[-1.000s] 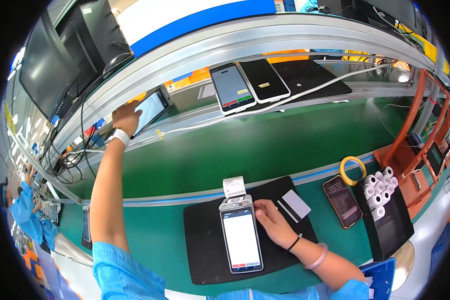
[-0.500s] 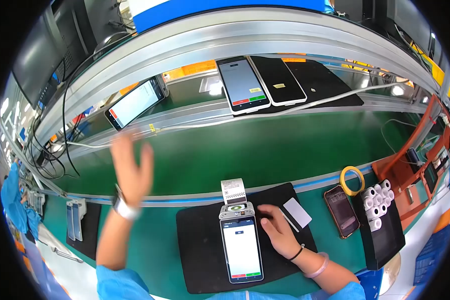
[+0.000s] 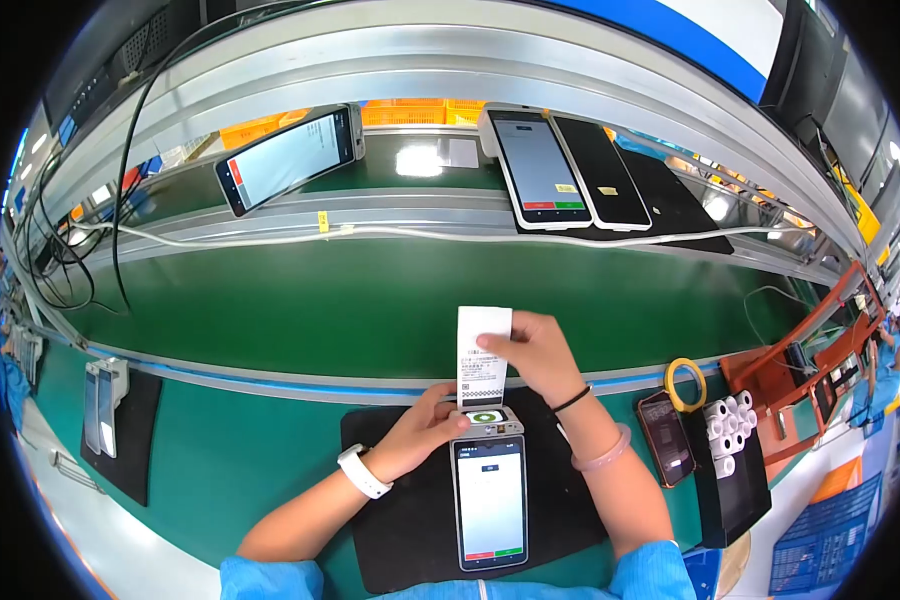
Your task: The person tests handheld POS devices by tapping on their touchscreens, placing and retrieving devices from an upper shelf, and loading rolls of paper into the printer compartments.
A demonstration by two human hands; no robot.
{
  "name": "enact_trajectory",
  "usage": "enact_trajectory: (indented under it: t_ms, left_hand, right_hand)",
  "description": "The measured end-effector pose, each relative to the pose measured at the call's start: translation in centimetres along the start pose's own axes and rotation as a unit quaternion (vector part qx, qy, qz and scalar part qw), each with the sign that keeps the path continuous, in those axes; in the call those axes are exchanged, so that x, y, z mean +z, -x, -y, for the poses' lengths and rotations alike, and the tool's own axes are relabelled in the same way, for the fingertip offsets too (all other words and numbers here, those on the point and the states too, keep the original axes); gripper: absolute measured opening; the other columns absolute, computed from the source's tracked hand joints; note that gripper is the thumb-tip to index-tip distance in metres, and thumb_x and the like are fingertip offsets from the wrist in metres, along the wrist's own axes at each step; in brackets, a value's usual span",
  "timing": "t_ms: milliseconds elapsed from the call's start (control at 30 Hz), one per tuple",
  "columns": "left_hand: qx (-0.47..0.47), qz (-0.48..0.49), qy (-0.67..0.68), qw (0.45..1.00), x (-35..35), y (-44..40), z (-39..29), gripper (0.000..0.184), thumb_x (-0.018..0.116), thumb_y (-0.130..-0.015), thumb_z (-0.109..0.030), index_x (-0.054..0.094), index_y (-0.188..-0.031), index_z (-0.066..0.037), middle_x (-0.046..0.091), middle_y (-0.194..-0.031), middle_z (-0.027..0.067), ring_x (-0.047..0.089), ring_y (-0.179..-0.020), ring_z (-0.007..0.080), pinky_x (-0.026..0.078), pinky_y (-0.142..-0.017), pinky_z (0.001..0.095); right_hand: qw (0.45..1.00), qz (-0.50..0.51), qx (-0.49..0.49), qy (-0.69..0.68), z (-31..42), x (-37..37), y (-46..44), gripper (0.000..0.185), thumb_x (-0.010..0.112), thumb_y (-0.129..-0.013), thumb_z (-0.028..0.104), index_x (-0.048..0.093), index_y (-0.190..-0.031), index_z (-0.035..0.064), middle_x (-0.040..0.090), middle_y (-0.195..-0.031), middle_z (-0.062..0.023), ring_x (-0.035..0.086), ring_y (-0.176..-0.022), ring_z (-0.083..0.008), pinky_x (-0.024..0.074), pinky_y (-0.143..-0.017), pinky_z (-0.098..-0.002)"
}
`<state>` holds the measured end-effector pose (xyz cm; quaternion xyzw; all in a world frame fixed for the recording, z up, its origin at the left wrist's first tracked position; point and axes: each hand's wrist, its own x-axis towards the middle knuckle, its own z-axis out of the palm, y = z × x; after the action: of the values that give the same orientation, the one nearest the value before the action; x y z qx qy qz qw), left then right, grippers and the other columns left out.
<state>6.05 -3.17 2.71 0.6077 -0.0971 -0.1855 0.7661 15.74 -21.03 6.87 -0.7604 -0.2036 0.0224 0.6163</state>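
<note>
A handheld payment terminal (image 3: 490, 505) with a lit screen lies on a black mat (image 3: 570, 510). From its top end a printed paper slip (image 3: 482, 375) stands out. The slip's upper part is pinched between the thumb and fingers of my right hand (image 3: 540, 350). My left hand (image 3: 422, 436) grips the terminal's top left corner, its thumb beside the printer part. Green and white show inside that printer part.
On the upper shelf are a tilted lit terminal (image 3: 290, 160), another lit terminal (image 3: 540, 170) and a dark one (image 3: 605, 180). At right lie a phone (image 3: 666, 437), yellow tape (image 3: 685, 385) and a black box (image 3: 735, 495) with paper rolls. Two devices (image 3: 105, 408) lie left.
My left hand has come down from the shelf terminal to the terminal on the mat. My right hand has moved up to the slip and taken hold of it. The slip is longer.
</note>
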Motion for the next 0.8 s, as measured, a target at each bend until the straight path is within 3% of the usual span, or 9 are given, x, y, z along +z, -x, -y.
enact_trajectory:
  t_ms: [133, 300, 333, 400, 467, 567, 633, 733, 800]
  left_hand:
    - [0.0, 0.024, 0.026, 0.999, -0.3, -0.6, 0.8, 0.058, 0.065, -0.084, -0.015, 0.033, -0.129, 0.004, 0.056, -0.111, 0.0155, 0.056, -0.101, 0.0183, 0.045, -0.088, 0.0317]
    - [-0.021, -0.006, 0.059, 0.998, -0.2, -0.4, 0.4, 0.056, 0.066, -0.083, -0.013, 0.036, -0.128, 0.002, 0.06, -0.103, 0.0127, 0.057, -0.095, 0.0159, 0.045, -0.085, 0.0299]
    - [-0.033, -0.01, 0.051, 0.998, -0.3, -0.3, 0.5, 0.056, 0.066, -0.083, -0.014, 0.036, -0.129, 0.002, 0.061, -0.101, 0.0121, 0.057, -0.093, 0.0153, 0.045, -0.084, 0.0295]
    - [-0.044, -0.022, 0.031, 0.998, -0.2, 0.0, -0.1, 0.053, 0.065, -0.083, -0.012, 0.04, -0.127, 0.001, 0.06, -0.096, 0.0075, 0.056, -0.09, 0.0132, 0.044, -0.082, 0.0281]
    - [-0.028, -0.008, 0.031, 0.999, -0.8, 0.0, 0.6, 0.052, 0.066, -0.082, -0.015, 0.043, -0.125, 0.001, 0.059, -0.096, 0.006, 0.055, -0.091, 0.0131, 0.043, -0.082, 0.0286]
    - [-0.005, -0.001, -0.014, 1.0, -0.4, -0.1, 0.7, 0.054, 0.064, -0.083, -0.023, 0.044, -0.125, 0.003, 0.057, -0.108, 0.0101, 0.054, -0.1, 0.0153, 0.042, -0.088, 0.0288]
    - [0.008, 0.01, -0.028, 1.0, 0.0, -0.2, 0.6, 0.055, 0.062, -0.084, -0.025, 0.042, -0.126, 0.004, 0.055, -0.115, 0.0129, 0.053, -0.105, 0.0176, 0.04, -0.093, 0.0288]
    - [-0.007, 0.0, -0.016, 1.0, 0.2, -0.3, 0.4, 0.055, 0.058, -0.086, -0.026, 0.041, -0.128, 0.005, 0.053, -0.12, 0.015, 0.053, -0.11, 0.0204, 0.039, -0.095, 0.0299]
    - [-0.022, 0.017, -0.03, 0.999, 0.5, -0.3, 0.0, 0.054, 0.054, -0.089, -0.028, 0.04, -0.129, 0.006, 0.052, -0.123, 0.0161, 0.052, -0.113, 0.0205, 0.039, -0.097, 0.0303]
  right_hand:
    - [0.999, 0.005, 0.028, 0.015, 1.1, -0.7, 0.4, 0.021, 0.068, -0.08, 0.01, 0.065, -0.097, -0.0019, 0.066, -0.083, -0.0062, 0.059, -0.073, -0.0095, 0.0475, -0.065, -0.0236]
    - [0.993, -0.016, -0.111, 0.042, 0.4, -2.9, 4.8, 0.018, 0.073, -0.074, 0.006, 0.066, -0.09, 0.0001, 0.064, -0.083, -0.0037, 0.058, -0.073, -0.01, 0.0458, -0.068, -0.0236]
    - [0.988, -0.079, 0.04, -0.128, 1.1, -4.6, 6.3, 0.015, 0.07, -0.077, 0.004, 0.065, -0.091, 0.0032, 0.063, -0.085, -0.0012, 0.057, -0.076, -0.0086, 0.0454, -0.071, -0.0229]
    - [0.935, -0.237, -0.077, -0.253, 1.7, -9.8, 9.1, 0.013, 0.063, -0.083, 0.006, 0.06, -0.095, 0.003, 0.061, -0.089, -0.0025, 0.055, -0.075, -0.0088, 0.0443, -0.07, -0.023]
    - [0.914, -0.201, -0.231, -0.267, 6.8, -12.2, 13.5, 0.022, 0.066, -0.083, 0.017, 0.056, -0.09, -0.0007, 0.06, -0.081, -0.0103, 0.057, -0.072, -0.0233, 0.047, -0.07, -0.0354]
    - [0.973, -0.089, -0.124, -0.174, 9.1, -15.9, 25.5, 0.017, 0.068, -0.079, 0.01, 0.059, -0.087, -0.0026, 0.063, -0.082, -0.0161, 0.06, -0.078, -0.0296, 0.0491, -0.07, -0.0396]
    - [0.992, -0.058, 0.05, -0.096, 11.2, -16.9, 33.1, 0.011, 0.068, -0.078, 0.004, 0.061, -0.083, -0.0033, 0.065, -0.086, -0.0169, 0.063, -0.08, -0.0289, 0.0494, -0.071, -0.0374]
    - [0.889, -0.245, 0.387, 0.028, 9.5, -15.5, 43.9, 0.016, 0.069, -0.076, 0.009, 0.063, -0.086, -0.0021, 0.065, -0.079, -0.012, 0.062, -0.073, -0.0236, 0.0476, -0.069, -0.03]
    - [0.773, -0.223, 0.508, 0.309, 5.6, -14.3, 49.7, 0.023, 0.07, -0.073, 0.016, 0.063, -0.089, 0.0012, 0.064, -0.083, -0.0148, 0.061, -0.076, -0.0292, 0.0475, -0.072, -0.0299]
